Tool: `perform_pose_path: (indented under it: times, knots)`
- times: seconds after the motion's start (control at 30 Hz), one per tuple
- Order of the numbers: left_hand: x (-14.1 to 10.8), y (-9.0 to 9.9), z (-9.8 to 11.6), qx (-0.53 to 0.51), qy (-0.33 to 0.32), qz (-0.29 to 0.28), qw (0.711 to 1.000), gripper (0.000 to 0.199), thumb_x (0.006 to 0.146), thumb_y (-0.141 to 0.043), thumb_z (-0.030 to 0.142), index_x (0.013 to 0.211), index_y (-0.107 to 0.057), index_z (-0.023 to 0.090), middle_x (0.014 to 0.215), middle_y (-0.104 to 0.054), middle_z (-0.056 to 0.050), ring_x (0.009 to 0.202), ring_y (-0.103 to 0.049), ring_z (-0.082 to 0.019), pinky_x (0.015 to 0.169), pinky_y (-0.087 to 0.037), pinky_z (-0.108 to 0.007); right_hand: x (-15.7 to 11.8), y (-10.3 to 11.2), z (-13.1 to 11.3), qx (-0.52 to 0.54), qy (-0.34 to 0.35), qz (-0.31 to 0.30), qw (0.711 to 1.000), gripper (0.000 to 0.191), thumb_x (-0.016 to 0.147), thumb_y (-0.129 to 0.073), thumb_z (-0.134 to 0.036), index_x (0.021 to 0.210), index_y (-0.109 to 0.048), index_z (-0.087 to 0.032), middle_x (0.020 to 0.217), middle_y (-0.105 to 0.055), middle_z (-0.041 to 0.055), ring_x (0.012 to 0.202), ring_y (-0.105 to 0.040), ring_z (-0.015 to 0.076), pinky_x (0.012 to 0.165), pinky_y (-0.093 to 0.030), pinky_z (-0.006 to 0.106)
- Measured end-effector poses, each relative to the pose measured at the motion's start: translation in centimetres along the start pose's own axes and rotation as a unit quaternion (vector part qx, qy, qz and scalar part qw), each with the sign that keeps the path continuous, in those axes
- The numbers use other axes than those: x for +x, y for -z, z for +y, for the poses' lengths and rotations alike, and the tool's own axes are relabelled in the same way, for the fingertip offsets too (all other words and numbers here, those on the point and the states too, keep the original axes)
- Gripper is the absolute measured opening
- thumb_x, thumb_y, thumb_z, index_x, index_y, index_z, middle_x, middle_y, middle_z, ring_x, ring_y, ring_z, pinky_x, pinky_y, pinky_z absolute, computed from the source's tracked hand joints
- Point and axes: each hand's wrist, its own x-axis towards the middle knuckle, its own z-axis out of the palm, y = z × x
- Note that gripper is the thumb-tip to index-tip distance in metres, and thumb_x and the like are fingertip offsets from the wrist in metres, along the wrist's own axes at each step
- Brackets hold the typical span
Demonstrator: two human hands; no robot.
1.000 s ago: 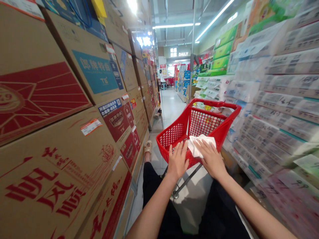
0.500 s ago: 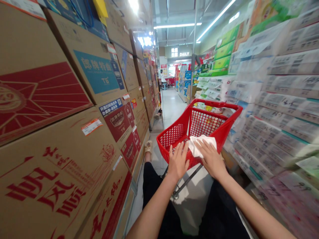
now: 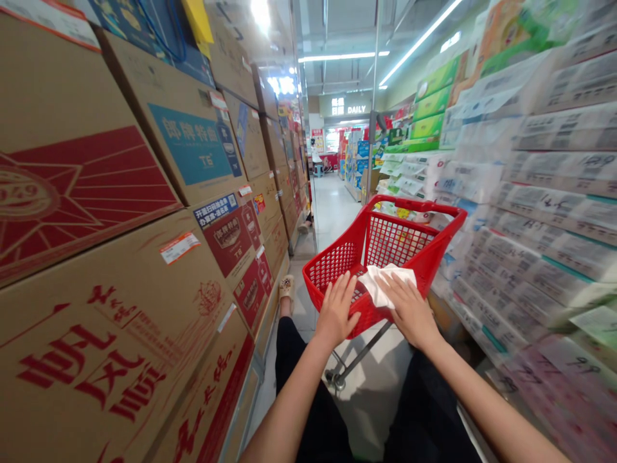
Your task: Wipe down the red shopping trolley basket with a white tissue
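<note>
A red plastic shopping cart [image 3: 332, 254] with lattice sides stands before me. My left hand [image 3: 336, 312] is open at its near rim, with fingers stretched over the basket edge. Beside it, my right hand [image 3: 409, 308] presses a white cloth [image 3: 378, 286] against the cart's near side. The fingers are fairly straight and the cloth shows under them and to their left. Beneath the basket, a grey metal leg [image 3: 364, 352] runs down to a caster [image 3: 339, 382].
Stacked cardboard cartons [image 3: 87, 308] wall the left side. Packs of tissue paper [image 3: 544, 225] are piled along the right. Between my knees and past the cart runs the tiled floor [image 3: 332, 199]. A glass panel edge and a door handle [image 3: 372, 135] stand ahead.
My left hand has shifted slightly left along the cart's rim. The cloth under my right hand has moved a little to the left. The cart's basket has barely moved.
</note>
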Motion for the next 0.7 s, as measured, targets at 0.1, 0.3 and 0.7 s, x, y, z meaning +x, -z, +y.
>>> perform_pose_path:
  times: [0.1,0.3,0.7]
  knots:
    - [-0.1,-0.6,-0.4,-0.004,0.021,0.025,0.999,0.093,0.088,-0.060,0.025,0.165,-0.008,0.016,0.170,-0.023,-0.013,0.159,-0.017,-0.029,0.129,-0.013,-0.057,-0.5,0.0,-2.5,0.018,0.006,0.002,1.000,0.092,0.085,-0.046,-0.005,0.166,-0.008,-0.026,0.168,-0.030,0.0053,0.157,-0.021,0.0258,0.125,-0.029,0.054]
    - [-0.4,-0.8,-0.4,-0.034,0.021,0.026,0.999,0.095,0.088,-0.052,0.018,0.164,0.005,0.012,0.169,-0.024,-0.016,0.158,-0.020,-0.029,0.129,-0.019,-0.056,-1.3,-0.1,-6.9,0.044,0.074,-0.004,0.996,0.090,0.086,-0.045,-0.007,0.166,-0.006,-0.023,0.169,-0.028,0.0057,0.158,-0.018,0.0257,0.127,-0.025,0.053]
    - [-0.4,-0.5,0.1,-0.039,0.033,0.031,0.998,0.089,0.093,-0.046,0.016,0.165,0.007,0.018,0.171,-0.022,-0.013,0.159,-0.017,-0.026,0.129,-0.015,-0.056,-1.6,0.2,-6.0,0.024,0.059,-0.016,0.998,0.087,0.085,-0.046,-0.005,0.165,-0.015,-0.020,0.170,-0.025,0.0048,0.159,-0.014,0.0256,0.128,-0.024,0.052]
